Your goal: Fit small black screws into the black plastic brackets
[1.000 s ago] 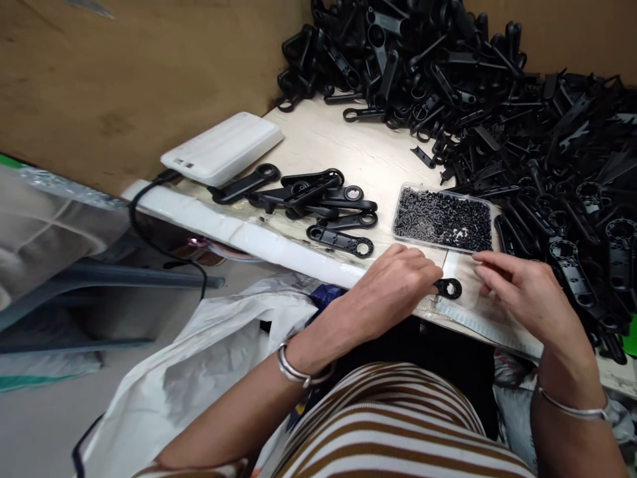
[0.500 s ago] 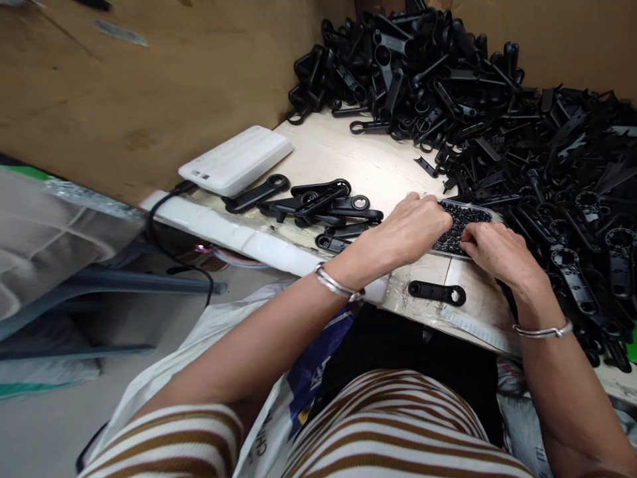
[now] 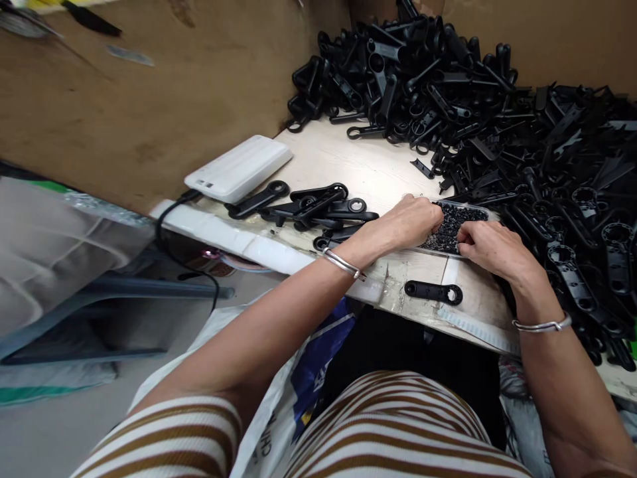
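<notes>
A shallow clear tray (image 3: 450, 253) full of tiny black pieces (image 3: 450, 222) lies on the table between my hands. My left hand (image 3: 412, 222) is curled at the tray's left side, its fingertips down among the pieces. At the right side my right hand (image 3: 490, 244) is closed in a pinch over the pieces. Whatever either hand holds is too small or hidden to make out. A single black plastic arm (image 3: 432, 291) with a round hole at one end lies flat near the table's front edge, below the tray.
A big heap of black plastic parts (image 3: 398, 86) covers the back and right of the table. Several black arms (image 3: 318, 206) lie left of my left hand. Beside them rests a white power bank (image 3: 241, 166) with a black cable (image 3: 164, 226). Cardboard walls (image 3: 199, 86) stand behind.
The view has shifted slightly. Both hands stay at the tray, closed, with only small finger movement over the pieces.
</notes>
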The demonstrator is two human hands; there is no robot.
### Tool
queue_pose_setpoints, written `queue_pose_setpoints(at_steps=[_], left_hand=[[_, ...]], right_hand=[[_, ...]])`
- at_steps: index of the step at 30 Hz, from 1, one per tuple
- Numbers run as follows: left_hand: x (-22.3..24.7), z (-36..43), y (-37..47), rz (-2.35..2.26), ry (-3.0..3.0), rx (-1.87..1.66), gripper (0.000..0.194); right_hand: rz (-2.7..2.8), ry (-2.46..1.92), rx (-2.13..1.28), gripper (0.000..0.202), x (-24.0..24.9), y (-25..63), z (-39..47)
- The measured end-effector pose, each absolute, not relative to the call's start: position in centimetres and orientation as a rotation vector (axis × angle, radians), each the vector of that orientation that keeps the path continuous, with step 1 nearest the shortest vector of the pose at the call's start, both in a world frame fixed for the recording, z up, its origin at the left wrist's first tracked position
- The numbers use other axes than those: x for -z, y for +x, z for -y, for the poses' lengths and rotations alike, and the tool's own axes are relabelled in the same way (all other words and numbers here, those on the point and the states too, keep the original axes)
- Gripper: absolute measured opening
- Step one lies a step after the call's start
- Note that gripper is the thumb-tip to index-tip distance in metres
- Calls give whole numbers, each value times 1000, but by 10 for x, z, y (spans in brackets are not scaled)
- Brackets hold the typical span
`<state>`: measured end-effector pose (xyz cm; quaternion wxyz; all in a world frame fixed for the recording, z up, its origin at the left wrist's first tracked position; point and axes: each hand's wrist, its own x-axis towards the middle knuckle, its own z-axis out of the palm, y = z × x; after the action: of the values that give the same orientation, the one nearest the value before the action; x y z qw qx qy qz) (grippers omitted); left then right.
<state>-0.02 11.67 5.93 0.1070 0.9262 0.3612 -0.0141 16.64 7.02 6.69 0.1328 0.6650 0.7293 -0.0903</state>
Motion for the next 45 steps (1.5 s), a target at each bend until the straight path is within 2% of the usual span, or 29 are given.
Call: queue_pose_setpoints(at_steps=[6,12,18,25,28,35,40,45], left_hand=[[-54,-119,-9,-1061,2761,21,21],[-52,-116,-9,-999,2746,-20,27],[-50,-118,-15,-1009,2667,-216,25],[-44,-118,-18,-979,2310,-611,23],[-43,-113,-18,-982,2129,-736,19],[-47,-84,-15,-904,1361,-869,9],[-47,-58,-13,-816,1027,-968,16],[-43,-44,-8,-750,907,-1020,25]], right_hand=[[-2111,1925,265,21,-69,164,-71],[-2165,1944,251,20,-66,166,-70],[-2398,2199,384,15,-65,173,-64],[-2486,2504,1195,6,-56,183,-57],[-2504,2579,1299,6,-55,183,-54],[-2454,2607,1945,20,-51,176,-33],[-2376,2577,2279,16,-41,169,-13],[-2401,2565,2433,15,-34,161,2]])
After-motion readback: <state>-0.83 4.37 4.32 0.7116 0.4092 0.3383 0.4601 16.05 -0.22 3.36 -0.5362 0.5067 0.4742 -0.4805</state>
